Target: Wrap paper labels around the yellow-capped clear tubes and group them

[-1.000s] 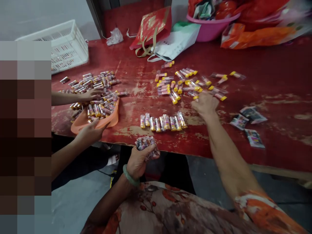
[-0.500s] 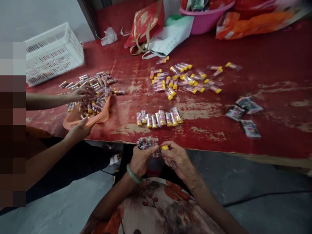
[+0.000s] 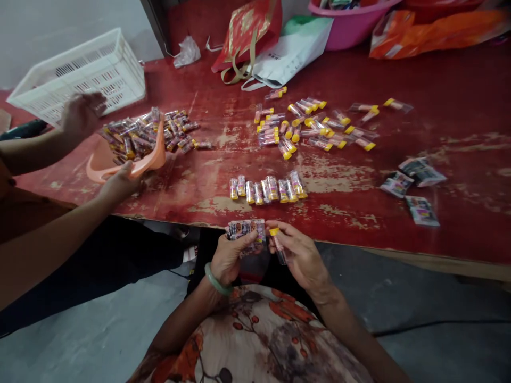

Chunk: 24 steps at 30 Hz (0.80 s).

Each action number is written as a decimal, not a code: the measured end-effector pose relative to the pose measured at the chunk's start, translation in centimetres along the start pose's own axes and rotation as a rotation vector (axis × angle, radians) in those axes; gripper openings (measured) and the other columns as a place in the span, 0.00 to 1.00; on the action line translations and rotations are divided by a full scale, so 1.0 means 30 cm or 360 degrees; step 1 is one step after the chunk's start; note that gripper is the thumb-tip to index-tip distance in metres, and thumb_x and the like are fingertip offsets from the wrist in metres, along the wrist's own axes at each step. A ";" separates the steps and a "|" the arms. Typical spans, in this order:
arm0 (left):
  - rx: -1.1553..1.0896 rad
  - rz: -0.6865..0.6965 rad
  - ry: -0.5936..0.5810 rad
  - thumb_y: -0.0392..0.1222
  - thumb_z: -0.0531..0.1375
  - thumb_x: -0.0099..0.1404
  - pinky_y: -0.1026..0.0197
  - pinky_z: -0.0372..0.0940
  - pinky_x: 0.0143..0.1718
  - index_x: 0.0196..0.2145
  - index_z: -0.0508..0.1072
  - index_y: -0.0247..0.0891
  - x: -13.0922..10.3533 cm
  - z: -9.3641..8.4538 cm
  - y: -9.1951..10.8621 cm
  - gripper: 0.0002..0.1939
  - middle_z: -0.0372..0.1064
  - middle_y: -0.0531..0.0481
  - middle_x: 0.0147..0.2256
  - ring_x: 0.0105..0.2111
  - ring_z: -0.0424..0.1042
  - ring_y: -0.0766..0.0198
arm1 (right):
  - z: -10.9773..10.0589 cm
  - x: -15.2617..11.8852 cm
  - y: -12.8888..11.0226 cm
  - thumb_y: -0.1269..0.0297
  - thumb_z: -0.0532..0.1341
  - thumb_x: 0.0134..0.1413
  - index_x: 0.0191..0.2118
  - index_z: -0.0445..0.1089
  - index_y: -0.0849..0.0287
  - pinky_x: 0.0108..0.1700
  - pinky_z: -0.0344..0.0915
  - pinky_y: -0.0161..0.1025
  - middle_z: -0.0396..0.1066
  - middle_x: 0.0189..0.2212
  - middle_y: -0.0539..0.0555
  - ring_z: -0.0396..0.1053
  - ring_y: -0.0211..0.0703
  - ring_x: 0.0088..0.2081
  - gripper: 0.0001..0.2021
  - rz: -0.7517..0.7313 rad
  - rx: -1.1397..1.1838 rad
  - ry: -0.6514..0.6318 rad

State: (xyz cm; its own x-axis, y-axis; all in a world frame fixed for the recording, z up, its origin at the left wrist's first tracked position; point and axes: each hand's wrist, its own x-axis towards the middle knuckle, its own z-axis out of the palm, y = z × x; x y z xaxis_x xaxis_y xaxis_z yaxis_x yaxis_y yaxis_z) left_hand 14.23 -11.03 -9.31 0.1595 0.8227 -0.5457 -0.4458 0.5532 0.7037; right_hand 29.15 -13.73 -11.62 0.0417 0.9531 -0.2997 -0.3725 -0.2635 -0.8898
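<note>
- A stack of printed slips (image 3: pixel 244 234) is held by the left hand (image 3: pixel 225 260), whose thumb is pressed over the face, with the fingers closed behind.
- A clear tube (image 3: pixel 279 249) with a yellow cap is pinched by the right hand (image 3: pixel 303 259), its fingers curled in; the cap is pointed upward, just beside the slips.
- Both are held at the near edge of the red table (image 3: pixel 459 117).
- A row of wrapped tubes (image 3: pixel 270 189) is set on the table just beyond the hands.
- Loose yellow-capped tubes (image 3: pixel 281 150) are scattered farther off, at centre and right.
- Flat packets (image 3: pixel 422 210) are laid at the right.
- At the left, an orange scoop (image 3: pixel 158 153) filled with small tubes is gripped by a co-worker's hand (image 3: pixel 118 186); the co-worker's other hand (image 3: pixel 80 118) is raised, blurred, before a white crate (image 3: pixel 120 88).
- At the far side, a red bag (image 3: pixel 252 26) and a white bag (image 3: pixel 293 56) are placed beside a pink basin (image 3: pixel 351 26).
</note>
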 end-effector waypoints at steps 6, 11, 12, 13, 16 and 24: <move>-0.0065 0.0048 0.0055 0.38 0.74 0.43 0.62 0.69 0.30 0.34 0.78 0.32 -0.010 0.009 0.007 0.18 0.76 0.49 0.32 0.29 0.73 0.64 | -0.055 -0.038 -0.031 0.60 0.68 0.45 0.48 0.73 0.57 0.36 0.68 0.38 0.74 0.36 0.55 0.70 0.39 0.32 0.21 0.0035 0.0100 -0.0066; -0.0082 -0.0011 0.0047 0.39 0.74 0.43 0.62 0.70 0.31 0.34 0.78 0.31 -0.007 0.015 0.005 0.20 0.76 0.47 0.33 0.29 0.74 0.64 | -0.074 -0.067 -0.021 0.60 0.71 0.40 0.42 0.76 0.57 0.34 0.67 0.35 0.73 0.32 0.53 0.70 0.39 0.31 0.19 0.0179 0.0189 -0.0004; -0.0082 -0.0038 0.0066 0.40 0.74 0.44 0.63 0.70 0.29 0.35 0.78 0.31 -0.005 0.015 0.005 0.19 0.76 0.48 0.32 0.29 0.74 0.65 | -0.073 -0.071 -0.023 0.60 0.71 0.41 0.43 0.75 0.57 0.34 0.67 0.35 0.73 0.32 0.52 0.70 0.38 0.31 0.19 0.0194 0.0203 0.0021; -0.0087 -0.0068 0.0081 0.39 0.74 0.44 0.63 0.70 0.28 0.35 0.78 0.31 -0.004 0.015 0.006 0.19 0.76 0.48 0.32 0.28 0.73 0.65 | -0.070 -0.075 -0.027 0.61 0.70 0.42 0.44 0.75 0.57 0.34 0.67 0.35 0.73 0.32 0.52 0.70 0.38 0.31 0.19 0.0199 0.0228 0.0045; -0.0104 -0.0138 0.0115 0.38 0.74 0.44 0.63 0.70 0.26 0.35 0.78 0.32 -0.003 0.019 0.006 0.19 0.75 0.49 0.30 0.27 0.73 0.66 | -0.056 -0.078 -0.039 0.60 0.68 0.44 0.42 0.74 0.56 0.31 0.68 0.36 0.71 0.30 0.52 0.68 0.38 0.29 0.17 0.0188 0.0375 0.0057; 0.0031 -0.0085 -0.0020 0.42 0.74 0.45 0.62 0.70 0.30 0.33 0.78 0.30 -0.033 0.042 -0.027 0.18 0.76 0.47 0.30 0.27 0.73 0.65 | 0.014 -0.049 -0.010 0.61 0.73 0.34 0.31 0.70 0.59 0.18 0.56 0.29 0.67 0.23 0.47 0.59 0.30 0.20 0.16 0.0213 0.0294 0.0127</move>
State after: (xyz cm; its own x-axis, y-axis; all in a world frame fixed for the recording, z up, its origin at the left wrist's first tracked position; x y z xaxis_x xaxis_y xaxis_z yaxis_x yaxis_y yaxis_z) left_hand 15.53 -12.14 -8.77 0.1937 0.7933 -0.5772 -0.4193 0.5989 0.6823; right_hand 28.83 -14.99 -10.76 0.0508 0.8950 -0.4432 -0.5423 -0.3479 -0.7648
